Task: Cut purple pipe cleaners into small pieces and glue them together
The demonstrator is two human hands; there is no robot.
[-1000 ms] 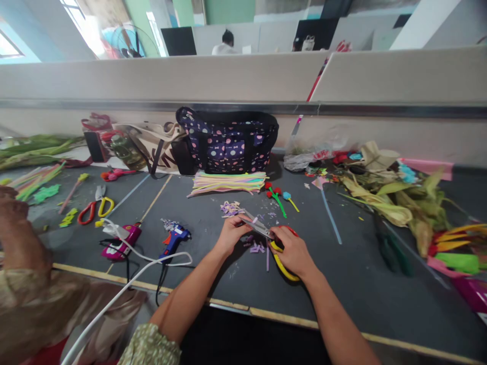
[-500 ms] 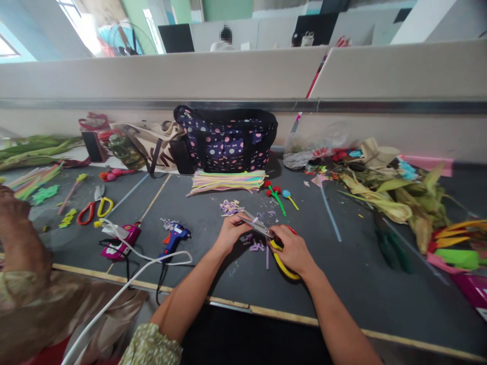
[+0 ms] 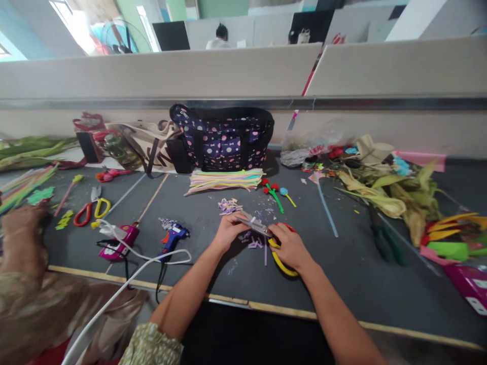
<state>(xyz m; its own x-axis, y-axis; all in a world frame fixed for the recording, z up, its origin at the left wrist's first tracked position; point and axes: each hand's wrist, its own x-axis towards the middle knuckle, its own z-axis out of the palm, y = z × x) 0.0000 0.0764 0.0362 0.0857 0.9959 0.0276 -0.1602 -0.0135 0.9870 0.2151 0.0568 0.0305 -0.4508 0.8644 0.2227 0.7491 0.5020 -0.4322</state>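
My right hand (image 3: 289, 247) grips a pair of scissors (image 3: 259, 226) by its red and yellow handles, the blades pointing left. Closed in a pinch, my left hand (image 3: 229, 230) is at the blades. A short bit of light purple strip (image 3: 253, 220) shows at the blades, its held end hidden by my fingers. Under the scissors lie cut purple pieces (image 3: 255, 242) and a longer purple strip (image 3: 266, 253). Just beyond my left hand is a small heap of pale and purple cuttings (image 3: 228, 205).
Behind lie a bundle of pastel strips (image 3: 226, 181) and a dark dotted bag (image 3: 228, 137). On the left are a blue glue gun (image 3: 174, 239), a pink glue gun (image 3: 124, 242), other scissors (image 3: 91, 208) and another person's hand (image 3: 25, 228). Dried husks (image 3: 380, 195) and pliers (image 3: 386, 238) lie right.
The view has shifted slightly. My hands and the scissors keep nearly the same place over the cuttings. The other person's hand at the left has moved towards the green pieces.
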